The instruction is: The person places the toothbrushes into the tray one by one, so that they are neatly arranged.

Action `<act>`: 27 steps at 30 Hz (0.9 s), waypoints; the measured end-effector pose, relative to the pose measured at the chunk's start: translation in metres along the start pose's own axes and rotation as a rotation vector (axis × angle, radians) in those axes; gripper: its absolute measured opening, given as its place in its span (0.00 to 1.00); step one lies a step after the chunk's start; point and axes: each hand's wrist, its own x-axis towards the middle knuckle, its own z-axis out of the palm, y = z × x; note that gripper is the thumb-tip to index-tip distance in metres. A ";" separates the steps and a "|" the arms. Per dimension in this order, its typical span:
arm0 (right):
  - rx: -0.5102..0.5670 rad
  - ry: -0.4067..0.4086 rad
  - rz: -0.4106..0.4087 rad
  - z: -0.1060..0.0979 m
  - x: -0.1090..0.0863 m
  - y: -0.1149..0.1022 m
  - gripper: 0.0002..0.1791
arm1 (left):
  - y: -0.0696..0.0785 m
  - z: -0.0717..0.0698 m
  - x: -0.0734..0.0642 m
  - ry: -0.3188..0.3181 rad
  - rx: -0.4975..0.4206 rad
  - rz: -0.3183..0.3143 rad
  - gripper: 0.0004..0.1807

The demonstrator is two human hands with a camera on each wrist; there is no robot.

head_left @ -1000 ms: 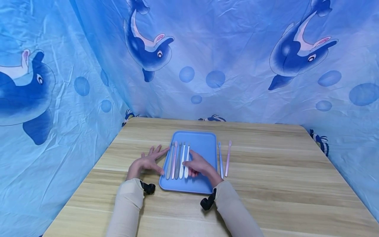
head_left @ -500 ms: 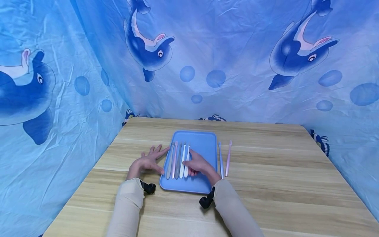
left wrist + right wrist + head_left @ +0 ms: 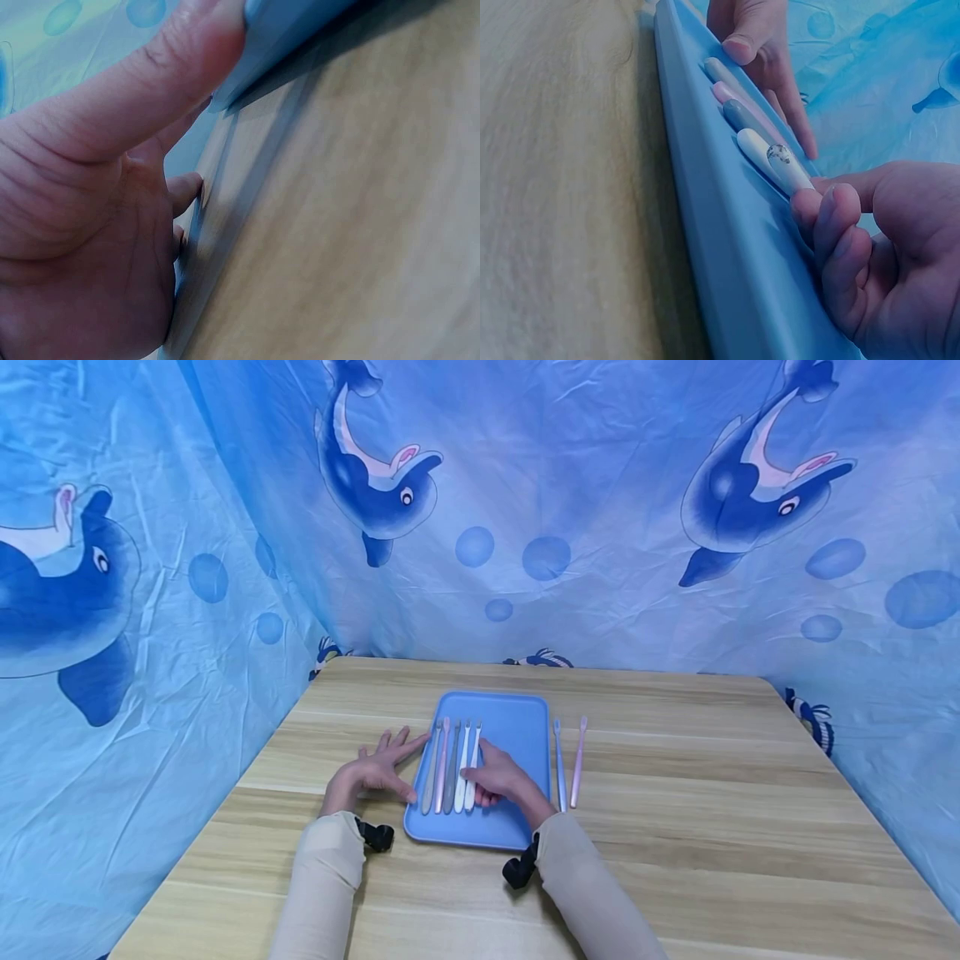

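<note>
A blue tray (image 3: 521,718) bears a row of toothbrushes, heads toward the far end. From the left lie a light grey toothbrush (image 3: 430,781), a pink toothbrush (image 3: 441,772), a dark grey toothbrush (image 3: 451,781) and a white toothbrush (image 3: 461,785). My right hand (image 3: 504,772) pinches another white toothbrush (image 3: 786,166) at the row's right end, its handle end slightly raised in the right wrist view. With fingers spread, my left hand (image 3: 375,771) touches the tray's left edge; its thumb (image 3: 135,97) rests against the rim.
Right of the tray, a blue toothbrush (image 3: 560,768) and a pink toothbrush (image 3: 578,764) lie on the wooden table (image 3: 690,793). A blue dolphin-print curtain (image 3: 600,610) hangs behind and to the sides of the table.
My right hand has shifted very slightly left, with the handle of the white toothbrush it pinches. The left hand and tray stay where they were.
</note>
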 end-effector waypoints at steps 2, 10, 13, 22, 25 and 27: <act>-0.001 0.005 -0.002 0.000 0.000 0.001 0.41 | 0.000 0.000 0.000 0.000 0.002 -0.003 0.73; -0.015 0.018 -0.006 0.003 0.001 0.002 0.41 | 0.000 0.001 -0.001 -0.001 -0.003 -0.014 0.72; -0.022 0.020 -0.010 0.003 0.001 0.002 0.40 | 0.000 0.001 -0.001 0.000 -0.005 -0.011 0.72; 0.011 0.015 0.004 0.001 -0.003 0.001 0.40 | 0.001 0.000 -0.001 0.002 -0.006 -0.012 0.72; 0.018 0.012 0.017 0.000 -0.004 0.000 0.42 | 0.001 0.000 -0.001 -0.001 -0.006 -0.011 0.72; 0.023 0.010 0.025 0.000 -0.005 0.000 0.43 | 0.001 0.000 -0.001 -0.001 -0.007 -0.013 0.72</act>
